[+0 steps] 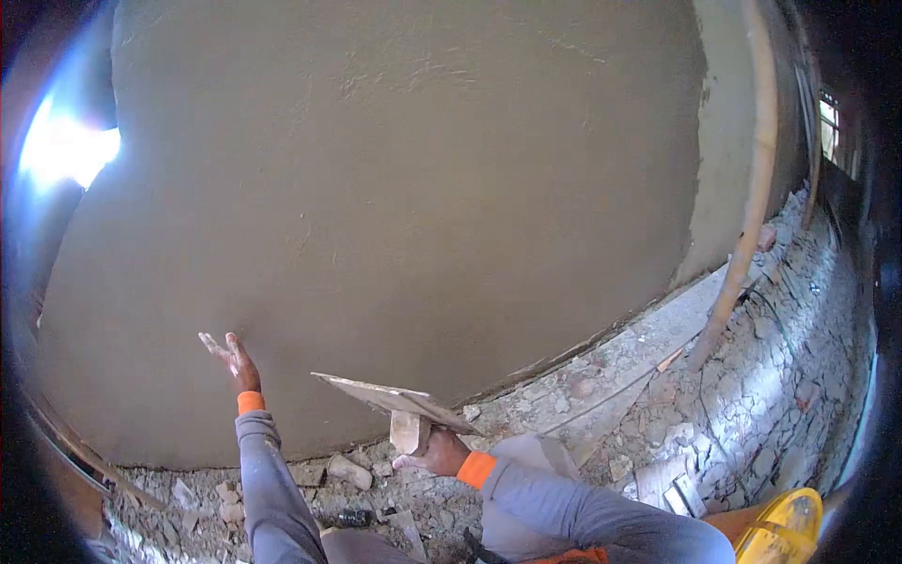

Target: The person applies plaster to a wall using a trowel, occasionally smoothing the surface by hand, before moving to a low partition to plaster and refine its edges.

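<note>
In front of me stands a wall of smooth grey-brown plaster (451,207), with a few rough streaks near its top. My left hand (237,363) is raised before its lower left part, fingers apart and smeared with pale plaster, holding nothing. Lower down and to the right, my right hand (442,453) grips a plastering float (381,392) by the blocky handle on its underside. The float's flat plate is tilted, close to the foot of the wall, with its edge towards me.
A long wooden pole (752,202) leans at the right. Broken rubble (752,376) covers the ground along the wall's base. At the lower right is a yellow hard-shelled object (785,528). Bright light enters through an opening (70,146) at the left.
</note>
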A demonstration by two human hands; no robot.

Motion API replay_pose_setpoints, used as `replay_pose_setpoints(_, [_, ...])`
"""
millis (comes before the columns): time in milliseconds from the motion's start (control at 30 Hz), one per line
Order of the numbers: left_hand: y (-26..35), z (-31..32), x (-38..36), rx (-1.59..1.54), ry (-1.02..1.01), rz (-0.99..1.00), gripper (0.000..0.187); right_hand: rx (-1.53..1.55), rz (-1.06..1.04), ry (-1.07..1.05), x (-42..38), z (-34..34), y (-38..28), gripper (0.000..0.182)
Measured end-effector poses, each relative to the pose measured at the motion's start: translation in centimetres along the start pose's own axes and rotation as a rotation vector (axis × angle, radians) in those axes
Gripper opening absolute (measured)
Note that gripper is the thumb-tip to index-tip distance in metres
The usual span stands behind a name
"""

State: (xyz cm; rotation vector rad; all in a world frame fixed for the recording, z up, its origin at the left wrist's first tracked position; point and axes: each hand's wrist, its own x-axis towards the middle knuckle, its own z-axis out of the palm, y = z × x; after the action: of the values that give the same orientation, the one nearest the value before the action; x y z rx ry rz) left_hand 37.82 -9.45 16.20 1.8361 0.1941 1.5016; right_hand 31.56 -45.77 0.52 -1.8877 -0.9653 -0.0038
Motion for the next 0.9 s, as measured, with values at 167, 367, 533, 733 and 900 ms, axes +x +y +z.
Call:
replay_pose_setpoints(167, [-1.2,-0.4,0.0,0.046,0.047,0.041,0.079,-0.13,-0.055,0.026,0.2,0.1,-0.1,0.068])
replay_pose_setpoints(367, [3.5,-3.1,-4.7,-0.288,0.118,-0.092,0.076,0.007,-0.045,0.059,0.4,0.5,0.3,0.068])
replay_pose_setpoints(533, [5.7,-4.6,-11.1,-0.319,0.07,-0.216,0.075,0.071,-0.014,0.008,0.4,1.9,1.9,0.063])
replay_pose_setpoints(733, [4.8,-5.1,-14.3,-0.277,-0.096,-0.115,0.076,-0.135,-0.079,0.119,0.8,4.4,4.7,0.072])
replay_pose_setpoints(900, [3.0,-4.8,-15.5,-0.15,-0.181,-0.061,0.075,-0.294,-0.016,0.003,1.5,5.6,7.5,0.078])
